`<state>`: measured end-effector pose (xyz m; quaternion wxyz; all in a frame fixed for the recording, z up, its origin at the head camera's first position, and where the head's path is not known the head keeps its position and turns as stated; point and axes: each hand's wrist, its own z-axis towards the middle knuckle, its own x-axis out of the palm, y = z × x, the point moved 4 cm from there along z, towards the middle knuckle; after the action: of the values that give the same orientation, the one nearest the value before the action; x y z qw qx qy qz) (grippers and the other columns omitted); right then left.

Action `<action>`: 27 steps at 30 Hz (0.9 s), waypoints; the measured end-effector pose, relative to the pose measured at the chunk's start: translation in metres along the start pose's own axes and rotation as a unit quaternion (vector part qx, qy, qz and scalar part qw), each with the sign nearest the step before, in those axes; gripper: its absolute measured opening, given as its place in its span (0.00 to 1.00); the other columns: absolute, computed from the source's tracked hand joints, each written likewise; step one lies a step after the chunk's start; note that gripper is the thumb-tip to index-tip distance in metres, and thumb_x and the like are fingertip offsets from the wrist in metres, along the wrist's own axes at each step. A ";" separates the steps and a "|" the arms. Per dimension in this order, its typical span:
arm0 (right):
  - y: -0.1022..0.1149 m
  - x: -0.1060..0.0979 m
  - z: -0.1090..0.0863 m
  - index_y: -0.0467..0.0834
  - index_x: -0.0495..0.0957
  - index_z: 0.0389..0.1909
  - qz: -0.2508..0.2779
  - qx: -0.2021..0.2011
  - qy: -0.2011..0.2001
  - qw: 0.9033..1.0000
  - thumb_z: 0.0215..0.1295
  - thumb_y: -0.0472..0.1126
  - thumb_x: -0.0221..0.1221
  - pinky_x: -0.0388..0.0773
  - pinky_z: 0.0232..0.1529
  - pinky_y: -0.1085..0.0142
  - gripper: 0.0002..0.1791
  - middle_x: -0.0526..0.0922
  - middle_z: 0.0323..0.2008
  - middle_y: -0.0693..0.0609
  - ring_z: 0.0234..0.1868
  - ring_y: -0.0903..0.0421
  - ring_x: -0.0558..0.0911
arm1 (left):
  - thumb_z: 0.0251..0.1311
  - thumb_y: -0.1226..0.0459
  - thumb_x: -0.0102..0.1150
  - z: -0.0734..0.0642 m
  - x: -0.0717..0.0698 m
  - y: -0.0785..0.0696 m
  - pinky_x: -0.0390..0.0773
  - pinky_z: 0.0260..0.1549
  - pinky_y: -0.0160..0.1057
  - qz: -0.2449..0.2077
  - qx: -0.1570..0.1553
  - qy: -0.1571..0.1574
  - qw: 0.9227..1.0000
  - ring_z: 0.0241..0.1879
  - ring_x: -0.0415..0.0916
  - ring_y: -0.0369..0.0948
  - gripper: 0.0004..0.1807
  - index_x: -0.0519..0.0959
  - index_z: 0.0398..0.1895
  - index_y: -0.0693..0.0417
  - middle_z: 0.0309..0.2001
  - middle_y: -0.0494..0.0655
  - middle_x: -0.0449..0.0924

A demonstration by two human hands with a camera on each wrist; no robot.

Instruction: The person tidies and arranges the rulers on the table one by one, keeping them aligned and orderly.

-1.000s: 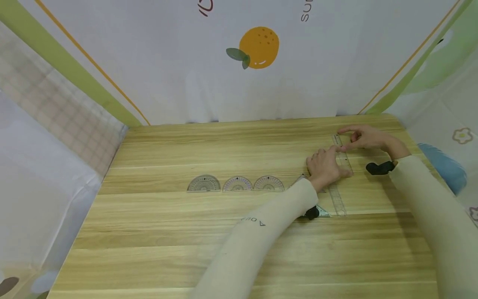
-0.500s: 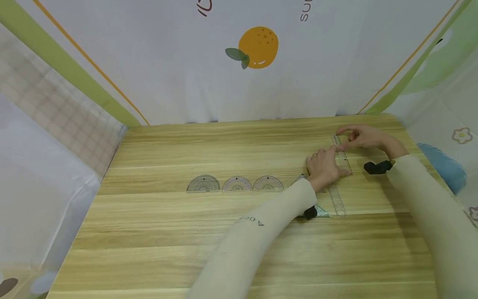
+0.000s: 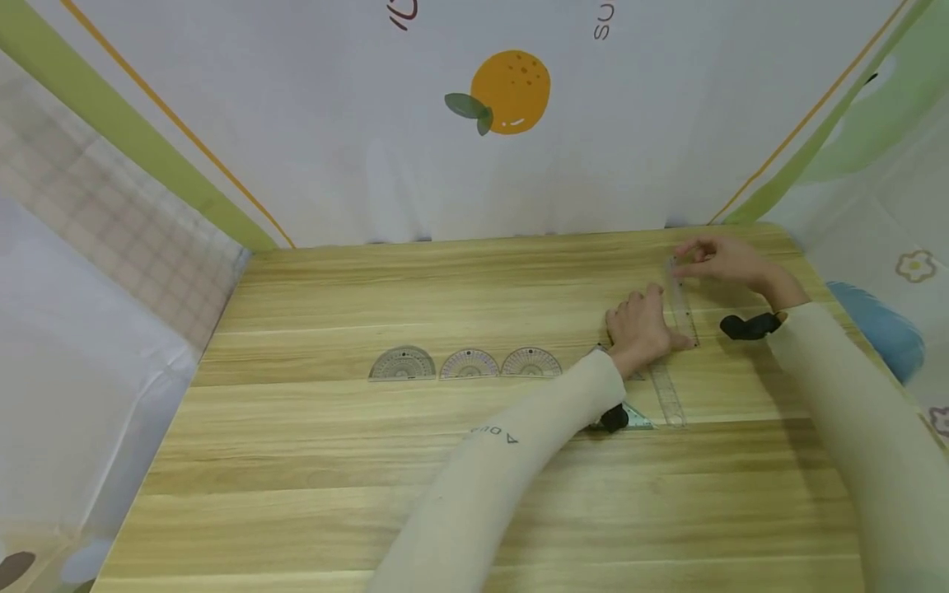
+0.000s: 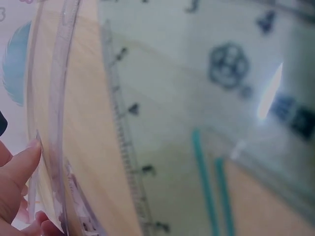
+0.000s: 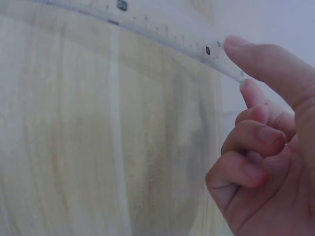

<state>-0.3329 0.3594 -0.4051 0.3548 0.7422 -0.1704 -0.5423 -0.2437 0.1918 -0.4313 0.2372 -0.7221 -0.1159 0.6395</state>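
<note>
In the head view my left hand (image 3: 638, 325) lies palm down over a clear ruler (image 3: 670, 399), hiding its far part. Its extended thumb touches the near end of another clear ruler (image 3: 682, 309). In the left wrist view the thumb (image 4: 24, 160) meets that ruler's edge, with the other fingers partly cut off. Beyond, my right hand (image 3: 722, 259) pinches this second ruler's far end between thumb and index finger. The right wrist view shows the pinched ruler (image 5: 162, 29) from its side, other fingers curled. Beneath the left wrist lies a green-tinted set square (image 3: 638, 417), partly hidden.
To the left, three clear protractors (image 3: 402, 364) lie in a row on the wooden table (image 3: 334, 511). Part of another clear piece (image 3: 599, 349) shows behind the left wrist. A printed curtain (image 3: 334, 165) closes off the table's far edge.
My right hand has shifted slightly away from me, and the far end of its ruler has moved with it. My left index finger has come away from that ruler; the thumb stays at its near end.
</note>
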 end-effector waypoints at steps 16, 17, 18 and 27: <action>0.009 -0.013 -0.001 0.29 0.76 0.55 0.064 0.013 -0.034 0.997 0.74 0.42 0.62 0.74 0.32 0.64 0.20 0.80 0.37 0.52 0.35 0.54 0.72 | 0.42 0.44 0.83 0.000 -0.012 -0.003 0.62 0.35 0.37 -0.018 0.006 0.016 1.000 0.30 0.70 0.30 0.18 0.84 0.32 0.33 0.33 0.25 0.77; 0.011 -0.013 -0.002 0.30 0.77 0.54 0.070 0.011 -0.036 0.997 0.74 0.41 0.62 0.73 0.31 0.64 0.19 0.80 0.37 0.52 0.34 0.55 0.72 | 0.42 0.44 0.83 0.000 -0.014 -0.004 0.62 0.35 0.37 -0.016 0.010 0.016 1.000 0.30 0.70 0.30 0.17 0.84 0.32 0.33 0.34 0.25 0.77; 0.013 -0.014 -0.003 0.30 0.77 0.53 0.074 0.010 -0.036 0.997 0.74 0.41 0.62 0.73 0.31 0.64 0.18 0.80 0.37 0.52 0.34 0.55 0.72 | 0.43 0.44 0.82 0.000 -0.015 -0.004 0.62 0.35 0.36 -0.013 0.013 0.017 1.000 0.30 0.70 0.30 0.17 0.85 0.33 0.33 0.34 0.24 0.77; 0.020 -0.014 -0.009 0.33 0.79 0.53 0.059 0.008 -0.016 0.998 0.74 0.44 0.62 0.75 0.36 0.61 0.18 0.82 0.41 0.50 0.37 0.53 0.71 | 0.45 0.43 0.81 -0.012 -0.026 -0.005 0.63 0.33 0.34 -0.005 0.076 0.027 0.997 0.28 0.68 0.28 0.18 0.86 0.35 0.36 0.34 0.25 0.77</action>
<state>-0.3269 0.3578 -0.3797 0.3771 0.7249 -0.2242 -0.5310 -0.2353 0.1818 -0.4052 0.2978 -0.7183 -0.0637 0.6255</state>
